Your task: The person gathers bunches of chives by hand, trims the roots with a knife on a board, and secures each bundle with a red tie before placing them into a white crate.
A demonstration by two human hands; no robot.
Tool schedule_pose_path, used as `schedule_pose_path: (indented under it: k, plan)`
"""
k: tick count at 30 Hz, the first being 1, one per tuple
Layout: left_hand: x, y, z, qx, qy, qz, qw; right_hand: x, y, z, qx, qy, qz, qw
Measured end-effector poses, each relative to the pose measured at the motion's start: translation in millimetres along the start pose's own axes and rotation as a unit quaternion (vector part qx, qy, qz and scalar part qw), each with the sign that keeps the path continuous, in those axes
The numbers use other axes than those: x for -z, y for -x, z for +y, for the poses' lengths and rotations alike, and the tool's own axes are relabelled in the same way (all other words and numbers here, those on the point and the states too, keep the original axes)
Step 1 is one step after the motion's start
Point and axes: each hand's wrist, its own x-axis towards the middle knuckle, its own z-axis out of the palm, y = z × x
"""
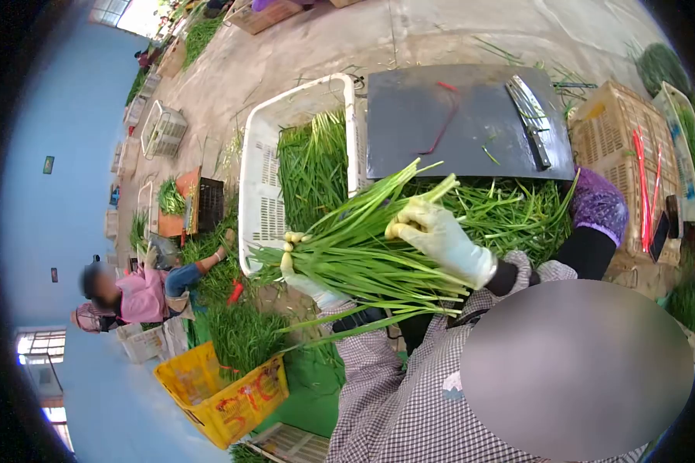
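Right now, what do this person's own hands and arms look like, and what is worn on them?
The left hand and the right hand both wear pale, cream-coloured rubber gloves. Past the right glove a dark cuff shows. The arms are covered by loose sleeves of black-and-white checked cloth. No markings show.

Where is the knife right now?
In the head view, the knife lies on the right part of the dark cutting board, in the upper right of the frame. It is beside the tan crate and just above the heap of loose greens.
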Motion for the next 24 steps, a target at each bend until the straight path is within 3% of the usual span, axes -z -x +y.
schedule_pose_path:
  k: [1,2,3,4,6,7,8,9,11,13,15,16,17,19,21,22,23,24]
  plan:
    - [-8.2,3.5,-1.1,0.005,0.024,0.012,1.0,17.0,1.2,-35.3,-0.081,-0.177,-0.07,0.978]
    - [-4.6,2.9,-0.6,0.003,0.026,0.014,1.0,33.9,3.4,-45.4,-0.077,-0.236,-0.11,0.963]
    - [2.1,1.1,0.7,-0.004,0.025,0.04,0.999,57.0,8.1,-53.1,-0.044,-0.201,-0.126,0.97]
    - [8.8,-0.6,1.0,-0.011,0.024,0.066,0.997,76.1,18.2,-52.0,-0.062,-0.246,-0.121,0.96]
    - [21.4,-1.3,-0.5,-0.004,0.032,0.061,0.998,99.5,36.0,-40.4,0.092,-0.453,-0.013,0.887]
    - [26.7,-1.9,-1.3,0.008,0.034,0.051,0.998,118.4,39.0,-40.6,0.13,-0.479,-0.014,0.868]
    - [29.7,-4.3,-1.6,0.009,0.037,0.052,0.998,130.9,44.6,-48.6,0.074,-0.467,0.001,0.881]
    - [32.2,-6.5,-2.9,0.008,0.036,0.033,0.999,154.4,44.9,-37.6,0.03,-0.067,-0.065,0.995]
    - [27.7,-4.7,-9.9,0.012,0.036,0.014,0.999,112.4,36.3,-14.8,0.073,0.178,-0.035,0.981]
    - [5.5,-2.5,-16.3,0.001,0.054,-0.016,0.998,75.8,27.5,-4.1,0.055,0.291,-0.067,0.953]
    - [2.0,-1.4,-14.8,0.003,0.05,0.003,0.999,33.8,12.5,7.6,0.09,0.313,-0.022,0.945]
    - [2.4,-2.0,-11.9,0.018,0.048,0.014,0.999,16.6,2.4,11.8,0.072,0.348,-0.046,0.934]
    - [4.1,-3.6,-8.4,0.032,0.046,0.024,0.998,4.0,-6.6,16.2,0.114,0.376,-0.033,0.919]
    - [10.5,-7.3,-3.6,0.001,0.03,0.011,1.0,5.7,-3.9,22.5,0.101,0.226,-0.009,0.969]
    - [13.8,-3.1,-1.8,0.0,0.063,-0.02,0.998,23.1,-0.9,12.8,0.11,-0.004,0.031,0.993]
    - [18.6,-2.7,-2.3,-0.004,0.063,-0.022,0.998,46.6,9.1,1.2,-0.04,-0.143,-0.014,0.989]
    - [30.4,-4.8,-1.9,-0.002,0.066,-0.021,0.998,72.4,18.9,-13.4,-0.188,-0.275,-0.055,0.941]
    - [46.3,-7.9,-0.9,0.011,0.089,-0.047,0.995,90.2,32.4,2.7,-0.146,-0.231,-0.044,0.961]
